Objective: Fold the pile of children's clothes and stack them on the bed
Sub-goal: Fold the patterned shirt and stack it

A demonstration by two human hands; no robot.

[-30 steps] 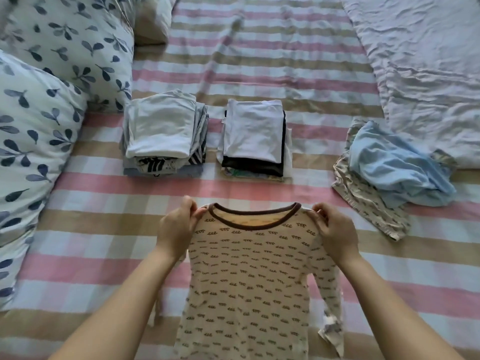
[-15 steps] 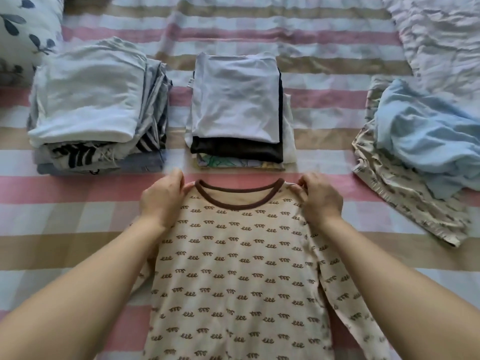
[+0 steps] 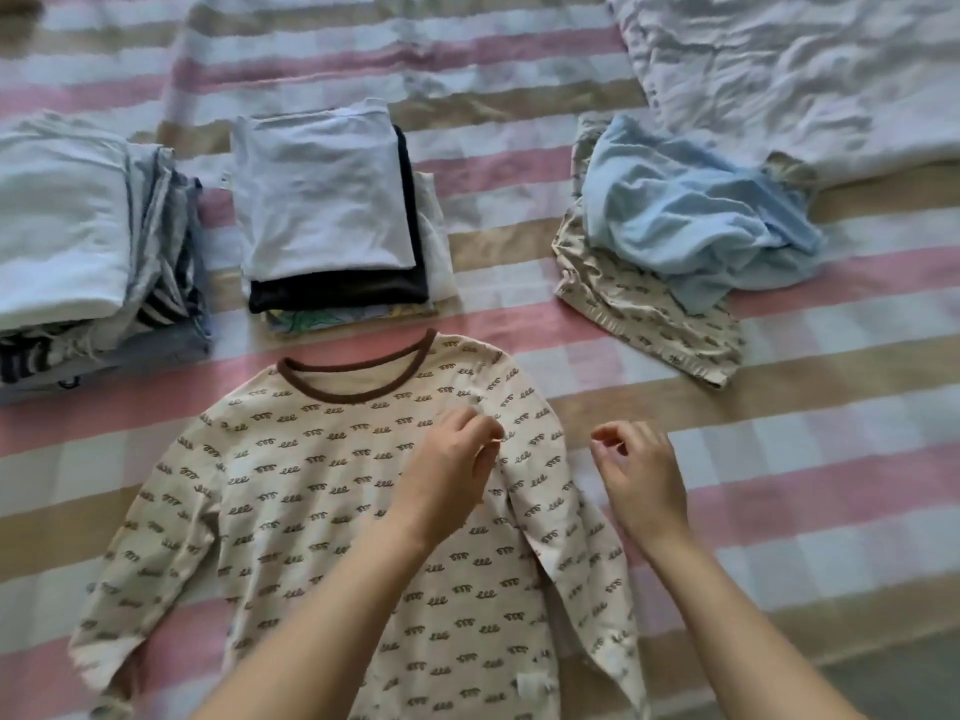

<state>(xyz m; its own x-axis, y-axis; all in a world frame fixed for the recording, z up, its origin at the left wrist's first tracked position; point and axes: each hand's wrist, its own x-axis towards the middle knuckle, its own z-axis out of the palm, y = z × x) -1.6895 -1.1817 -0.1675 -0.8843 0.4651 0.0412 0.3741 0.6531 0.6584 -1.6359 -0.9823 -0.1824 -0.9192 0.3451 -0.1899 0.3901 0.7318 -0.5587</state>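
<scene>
The left hand [image 3: 449,462] hangs over the shirt [image 3: 322,491], at the shoulder on the person's right. Its fingers are curled, and thumb and forefinger tips meet just above the cloth. The blur hides whether they catch any fabric, though a small pucker sits just beyond them. The left forearm crosses the shirt's lower body. The right hand [image 3: 644,475] is beside it, over the bed [image 3: 831,459] just off the shirt's right sleeve. Its fingers are loosely curled, palm toward the left hand, and it holds nothing.

The shirt lies flat and face up on the striped sheet, brown collar away from the person and both sleeves angled out and down.

Beyond the collar are 2 folded stacks. The middle stack [image 3: 322,200] nearly touches the collar, with a pale piece on top, a dark one under it and a printed one at the bottom. The left stack [image 3: 67,226] has a pale top over striped pieces.

To the right lies the unfolded pile, a blue garment [image 3: 691,226] crumpled on a patterned piece [image 3: 649,314]. A white blanket [image 3: 779,70] lies behind it.
</scene>
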